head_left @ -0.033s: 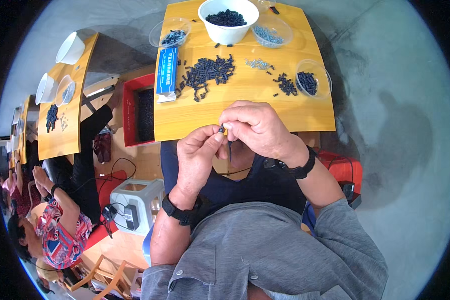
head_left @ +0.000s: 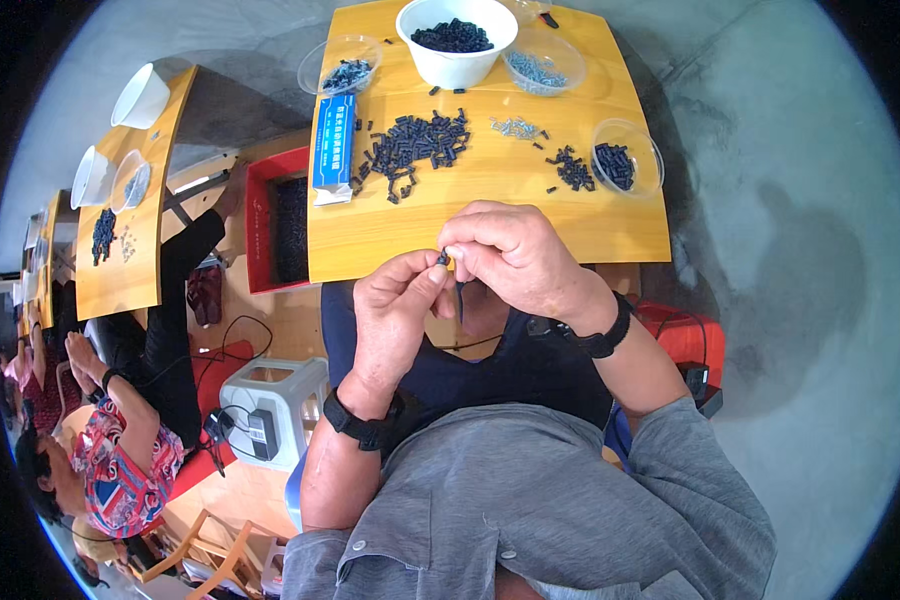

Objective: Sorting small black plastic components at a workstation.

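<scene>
My left hand [head_left: 395, 305] is closed in a pinch on a small black plastic part [head_left: 443, 258], just off the table's near edge and above my lap. Against it, my right hand [head_left: 510, 255] has its thumb and fingertips pressed together; what they grip is hidden. A thin dark pointed thing [head_left: 460, 302] hangs below the right fingers, and I cannot make out its kind. Beyond my hands, a loose pile of small black parts [head_left: 417, 145] lies on the yellow table [head_left: 370, 240]. Some small silver pieces [head_left: 517, 128] and a smaller black pile [head_left: 572, 170] lie to its right.
A white bowl [head_left: 420, 65] of black parts stands at the back between clear tubs [head_left: 320, 70] of small pieces. Another clear tub [head_left: 654, 165] is at the right edge. A blue box [head_left: 334, 145] and red crate [head_left: 260, 220] are left. A co-worker [head_left: 125, 450] sits further left.
</scene>
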A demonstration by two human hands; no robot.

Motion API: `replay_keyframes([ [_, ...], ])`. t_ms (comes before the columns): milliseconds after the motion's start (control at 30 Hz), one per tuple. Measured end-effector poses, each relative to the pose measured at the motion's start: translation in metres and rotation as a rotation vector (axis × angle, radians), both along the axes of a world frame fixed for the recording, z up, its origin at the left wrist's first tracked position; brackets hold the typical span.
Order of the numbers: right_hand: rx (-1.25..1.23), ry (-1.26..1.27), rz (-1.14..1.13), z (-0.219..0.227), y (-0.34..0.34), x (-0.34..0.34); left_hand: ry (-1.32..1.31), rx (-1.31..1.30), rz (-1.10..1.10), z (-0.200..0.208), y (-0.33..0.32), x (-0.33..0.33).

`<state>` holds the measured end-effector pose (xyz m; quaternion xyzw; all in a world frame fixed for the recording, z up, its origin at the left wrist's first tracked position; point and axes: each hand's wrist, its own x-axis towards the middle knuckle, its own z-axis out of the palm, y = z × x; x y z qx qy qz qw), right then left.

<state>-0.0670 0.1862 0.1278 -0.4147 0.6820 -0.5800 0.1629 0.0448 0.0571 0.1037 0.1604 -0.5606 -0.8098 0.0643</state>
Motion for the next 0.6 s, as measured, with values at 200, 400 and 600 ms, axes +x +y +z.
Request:
replay_keyframes([
  [200,-0.028,0.035,-0.001,-0.0047,-0.0019,0.0000,-0.004,0.066,-0.003,0.0000,-0.0007,-0.0010],
  [400,0.004,0.120,0.004,-0.0026,-0.0014,0.0009,-0.040,0.144,-0.012,0.0004,-0.0003,-0.0007],
  [600,-0.051,0.199,-0.019,-0.0093,-0.0035,0.0049,-0.053,0.137,-0.006,-0.0016,-0.0003,-0.0003],
])
